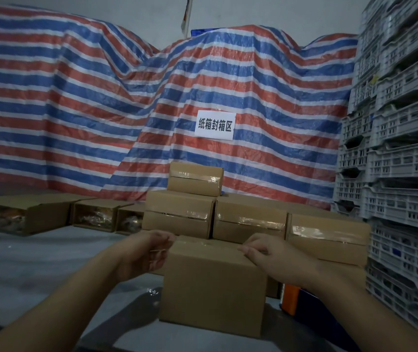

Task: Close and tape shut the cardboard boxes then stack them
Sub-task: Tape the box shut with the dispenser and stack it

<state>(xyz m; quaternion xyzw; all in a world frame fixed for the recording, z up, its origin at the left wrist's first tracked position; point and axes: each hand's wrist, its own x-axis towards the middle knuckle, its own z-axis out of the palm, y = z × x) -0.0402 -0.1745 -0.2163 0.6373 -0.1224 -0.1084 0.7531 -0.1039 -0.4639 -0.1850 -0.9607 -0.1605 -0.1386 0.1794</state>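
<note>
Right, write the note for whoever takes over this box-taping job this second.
Left hand grips the left top edge of the near box; right hand grips its right top edge. The box is closed, with tape along its top.
Done: four taped boxes stacked behind it, the top box sitting highest.
Left: three open boxes lie on their sides at the far left, untaped. Stack the near box, then close, tape and stack those.
An orange tool, maybe the tape dispenser, lies under the right forearm.
</note>
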